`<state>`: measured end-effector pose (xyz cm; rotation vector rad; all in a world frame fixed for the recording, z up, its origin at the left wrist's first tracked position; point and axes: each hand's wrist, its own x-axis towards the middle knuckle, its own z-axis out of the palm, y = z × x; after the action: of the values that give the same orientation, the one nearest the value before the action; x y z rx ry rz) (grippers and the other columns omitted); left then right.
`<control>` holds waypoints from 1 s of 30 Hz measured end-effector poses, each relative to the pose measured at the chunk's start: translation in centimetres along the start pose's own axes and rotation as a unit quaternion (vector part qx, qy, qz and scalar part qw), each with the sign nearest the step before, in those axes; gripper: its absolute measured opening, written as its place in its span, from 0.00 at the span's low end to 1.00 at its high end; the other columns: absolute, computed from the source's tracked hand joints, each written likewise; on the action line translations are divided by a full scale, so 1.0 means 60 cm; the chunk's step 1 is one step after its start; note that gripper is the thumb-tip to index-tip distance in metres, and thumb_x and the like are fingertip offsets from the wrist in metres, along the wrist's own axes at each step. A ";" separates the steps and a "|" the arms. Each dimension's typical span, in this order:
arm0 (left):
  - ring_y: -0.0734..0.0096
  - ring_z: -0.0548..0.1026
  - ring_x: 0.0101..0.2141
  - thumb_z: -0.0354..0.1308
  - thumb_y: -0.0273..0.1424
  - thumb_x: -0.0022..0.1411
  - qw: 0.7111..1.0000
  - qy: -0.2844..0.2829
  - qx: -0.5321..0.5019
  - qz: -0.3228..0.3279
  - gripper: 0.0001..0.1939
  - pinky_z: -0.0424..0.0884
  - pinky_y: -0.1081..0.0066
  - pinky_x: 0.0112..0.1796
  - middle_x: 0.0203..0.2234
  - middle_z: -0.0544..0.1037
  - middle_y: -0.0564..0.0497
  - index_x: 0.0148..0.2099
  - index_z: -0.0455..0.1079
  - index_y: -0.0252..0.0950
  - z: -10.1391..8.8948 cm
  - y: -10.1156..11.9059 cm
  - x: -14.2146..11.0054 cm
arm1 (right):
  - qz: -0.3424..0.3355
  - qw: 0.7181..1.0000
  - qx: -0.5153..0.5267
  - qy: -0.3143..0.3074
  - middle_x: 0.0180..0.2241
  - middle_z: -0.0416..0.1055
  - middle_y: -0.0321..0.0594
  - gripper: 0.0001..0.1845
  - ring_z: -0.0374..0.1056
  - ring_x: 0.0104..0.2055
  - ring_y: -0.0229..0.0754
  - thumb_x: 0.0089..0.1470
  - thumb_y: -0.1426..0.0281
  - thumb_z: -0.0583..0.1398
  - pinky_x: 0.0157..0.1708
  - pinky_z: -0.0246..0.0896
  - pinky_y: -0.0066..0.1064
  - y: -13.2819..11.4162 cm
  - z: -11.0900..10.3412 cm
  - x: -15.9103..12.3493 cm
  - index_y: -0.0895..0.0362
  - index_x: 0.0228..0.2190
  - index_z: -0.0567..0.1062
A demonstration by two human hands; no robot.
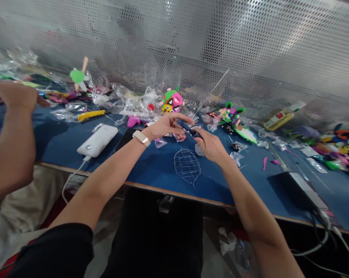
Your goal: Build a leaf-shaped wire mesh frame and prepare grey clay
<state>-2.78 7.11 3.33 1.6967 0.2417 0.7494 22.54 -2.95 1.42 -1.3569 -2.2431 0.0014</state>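
Note:
My right hand is closed around the dark handles of what look like pliers. My left hand, a pale watch band at its wrist, is beside the tool's head with fingers curved and apart; whether they touch the tool is unclear. A long thin wire slants up to the right from near the tool, its lower end hidden at the fingers. Below my hands, a leaf-shaped wire mesh lies flat on the blue table.
A white power bank and yellow cutter knife lie left. Colourful clay masks and plastic wrappers line the perforated panel. A black box-shaped device with cables stands right. Another person's arm reaches in from the left.

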 end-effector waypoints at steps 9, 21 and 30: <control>0.66 0.86 0.40 0.73 0.32 0.62 0.997 0.009 0.062 0.051 0.24 0.85 0.64 0.41 0.57 0.82 0.42 0.59 0.77 0.38 0.004 -0.005 0.006 | 0.029 0.999 -0.011 0.026 0.58 0.80 0.59 0.42 0.80 0.55 0.63 0.74 0.41 0.38 0.51 0.76 0.54 0.003 0.009 -0.002 0.58 0.62 0.72; 0.42 0.58 0.75 0.67 0.53 0.69 0.803 0.205 0.522 0.202 0.21 0.49 0.29 0.73 0.71 0.67 0.43 0.53 0.80 0.45 0.010 -0.025 0.021 | 0.040 0.988 0.125 0.083 0.29 0.78 0.45 0.38 0.77 0.34 0.51 0.75 0.42 0.41 0.39 0.71 0.42 -0.007 0.003 -0.004 0.56 0.49 0.77; 0.64 0.79 0.53 0.52 0.40 0.82 0.725 0.222 0.599 0.257 0.14 0.56 0.42 0.75 0.43 0.83 0.52 0.50 0.79 0.44 0.034 -0.032 0.013 | 0.125 0.953 0.250 0.118 0.24 0.72 0.43 0.42 0.67 0.21 0.45 0.71 0.37 0.42 0.23 0.67 0.42 -0.019 0.014 -0.006 0.53 0.39 0.80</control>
<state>-0.53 6.40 1.63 2.8473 0.7208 1.6494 21.39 -3.62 0.81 -1.2641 -1.7045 0.4423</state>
